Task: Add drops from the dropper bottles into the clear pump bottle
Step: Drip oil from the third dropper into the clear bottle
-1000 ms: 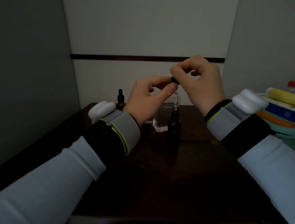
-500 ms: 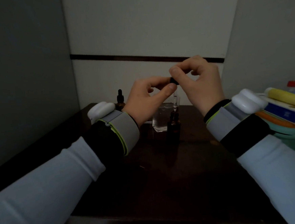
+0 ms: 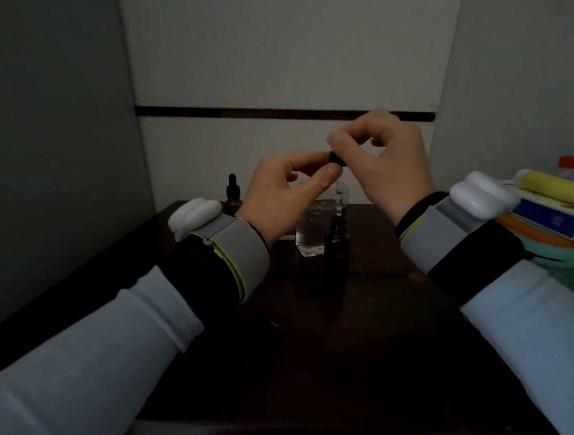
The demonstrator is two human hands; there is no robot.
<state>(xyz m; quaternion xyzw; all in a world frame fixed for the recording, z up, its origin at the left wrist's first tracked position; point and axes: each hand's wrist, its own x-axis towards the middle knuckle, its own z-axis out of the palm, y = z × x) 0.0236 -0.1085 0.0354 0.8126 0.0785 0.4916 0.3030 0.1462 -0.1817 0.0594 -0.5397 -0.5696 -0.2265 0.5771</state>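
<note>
The left hand point(image 3: 276, 190) and right hand point(image 3: 388, 164) pinch the black rubber dropper bulb point(image 3: 335, 159), its glass pipette point(image 3: 339, 199) hanging vertical, with the clear plastic pump bottle point(image 3: 309, 232) just below at seven o'clock.

Pale grey-white sleeves point(image 3: 84, 363) on both arms, black under-cuffs point(image 3: 197, 269) beyond them, grey wrist straps point(image 3: 243, 251) edged neon yellow-green, rounded white pod point(image 3: 194, 212) atop each strap, left hand point(image 3: 277, 197) and right hand point(image 3: 395, 167) bare

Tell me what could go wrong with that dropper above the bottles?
The left hand and right hand pinch the dropper, its glass tip seemingly over the open amber bottle, not plainly the clear pump bottle: drops may miss. That uncapped bottle stands beneath the hands; a bump could spill it.
</note>
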